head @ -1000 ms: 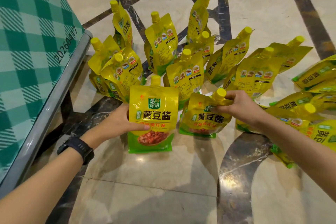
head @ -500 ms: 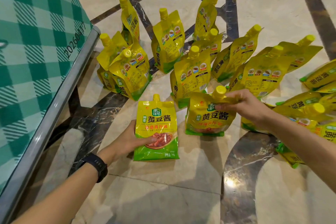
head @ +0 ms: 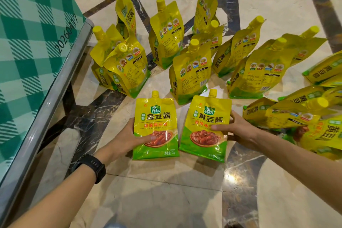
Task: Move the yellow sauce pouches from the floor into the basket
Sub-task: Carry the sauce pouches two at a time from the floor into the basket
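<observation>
Fingers (head: 148, 138) of the left hand (head: 127, 140) grasp the left pouch (head: 155, 126); the right hand (head: 238, 131) grasps the right pouch (head: 207, 126), both near the floor (head: 166, 190). Pickup seems the current step; next, both must travel to the basket, which is not visible.

Bare floor (head: 166, 190) nearside; pouches (head: 190, 72) beyond, perhaps table (head: 53, 98) left.
</observation>
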Available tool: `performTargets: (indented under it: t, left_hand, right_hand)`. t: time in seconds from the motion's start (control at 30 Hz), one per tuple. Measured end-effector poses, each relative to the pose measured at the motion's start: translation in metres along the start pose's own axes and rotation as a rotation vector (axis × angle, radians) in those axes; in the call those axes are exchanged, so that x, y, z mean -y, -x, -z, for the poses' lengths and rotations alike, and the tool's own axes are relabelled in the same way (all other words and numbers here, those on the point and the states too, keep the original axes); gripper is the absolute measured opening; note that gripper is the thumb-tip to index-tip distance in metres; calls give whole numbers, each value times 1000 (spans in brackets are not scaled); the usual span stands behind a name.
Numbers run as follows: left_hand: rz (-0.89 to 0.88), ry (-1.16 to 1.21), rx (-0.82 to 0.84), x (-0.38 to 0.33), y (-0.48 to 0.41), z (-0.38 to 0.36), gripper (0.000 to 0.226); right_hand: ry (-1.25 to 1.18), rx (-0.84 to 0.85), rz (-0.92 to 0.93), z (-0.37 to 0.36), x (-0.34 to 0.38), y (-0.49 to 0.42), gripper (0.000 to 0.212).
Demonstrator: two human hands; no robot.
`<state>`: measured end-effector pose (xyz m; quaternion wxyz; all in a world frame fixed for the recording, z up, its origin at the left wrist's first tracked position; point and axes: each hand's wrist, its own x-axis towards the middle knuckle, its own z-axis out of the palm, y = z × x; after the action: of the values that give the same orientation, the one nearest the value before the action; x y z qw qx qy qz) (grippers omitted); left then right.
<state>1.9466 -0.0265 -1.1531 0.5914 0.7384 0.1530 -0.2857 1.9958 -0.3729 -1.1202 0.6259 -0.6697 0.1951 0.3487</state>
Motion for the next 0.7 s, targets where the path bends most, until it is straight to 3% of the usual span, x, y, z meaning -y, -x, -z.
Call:
performTargets:
  t: [0.17,0.3,0.47,0.6,0.7]
  left_hand:
    - [23,47,19,-6,-6,2,115]
    - [29,90,15,-9,-7,-2,120]
    - [99,178,-21,-10,-4,-14,84]
    - [133,229,-14,-7,-2,-12,108]
    - [133,291,-10,-6,-1,-15,111]
  right_hand:
    - [-74,48,-122,-5,-14,4,95]
    - [-58,16,-128,-14,-23,6,70]
    - [-60,-48,-49,-30,-22,0,76]
    - [-168,-40,-32,-35,-24,-2,62]
    - [-171,-30,-51,-35,-25,-3,58]
